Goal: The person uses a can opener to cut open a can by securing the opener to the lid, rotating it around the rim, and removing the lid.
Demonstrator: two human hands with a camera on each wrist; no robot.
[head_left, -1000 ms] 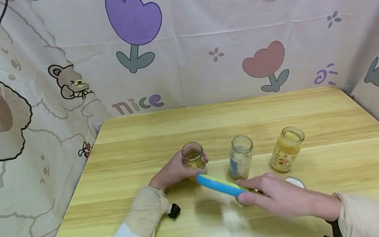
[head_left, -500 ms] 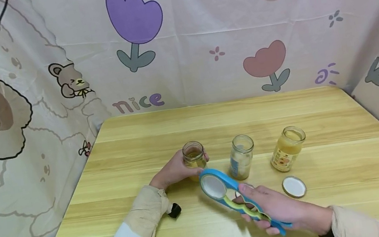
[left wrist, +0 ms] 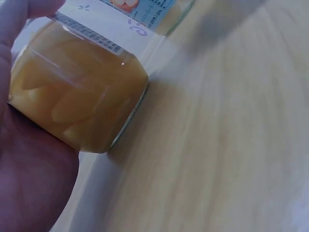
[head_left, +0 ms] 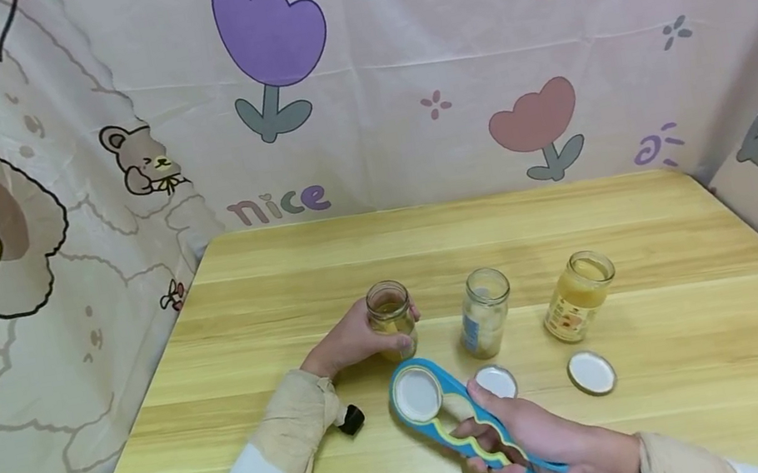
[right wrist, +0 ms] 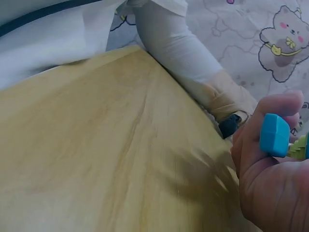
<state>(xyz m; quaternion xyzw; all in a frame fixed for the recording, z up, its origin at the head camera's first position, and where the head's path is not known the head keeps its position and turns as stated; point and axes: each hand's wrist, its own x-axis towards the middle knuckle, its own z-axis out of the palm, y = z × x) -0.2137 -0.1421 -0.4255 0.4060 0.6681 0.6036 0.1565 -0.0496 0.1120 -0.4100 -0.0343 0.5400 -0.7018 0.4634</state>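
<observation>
My left hand grips an open glass jar standing at the table's left middle. Pale fruit pieces in amber syrup fill this jar in the left wrist view, where the palm and thumb lie along its side. With my right hand I hold a blue and yellow jar opener by its handles, low over the front of the table. Inside the opener's round end sits a lid, white underside up. The right wrist view shows a blue handle end between the fingers and palm.
Right of the held jar stand two more open jars: one with a blue label, one with yellow contents. Two lids, one near the opener and one farther right, lie white side up. Printed cloth hangs behind the table.
The right hand has turned the jar opener from edge-on to flat, showing the lid in its ring, and drawn it slightly toward the front. The left hand keeps its grip on the jar.
</observation>
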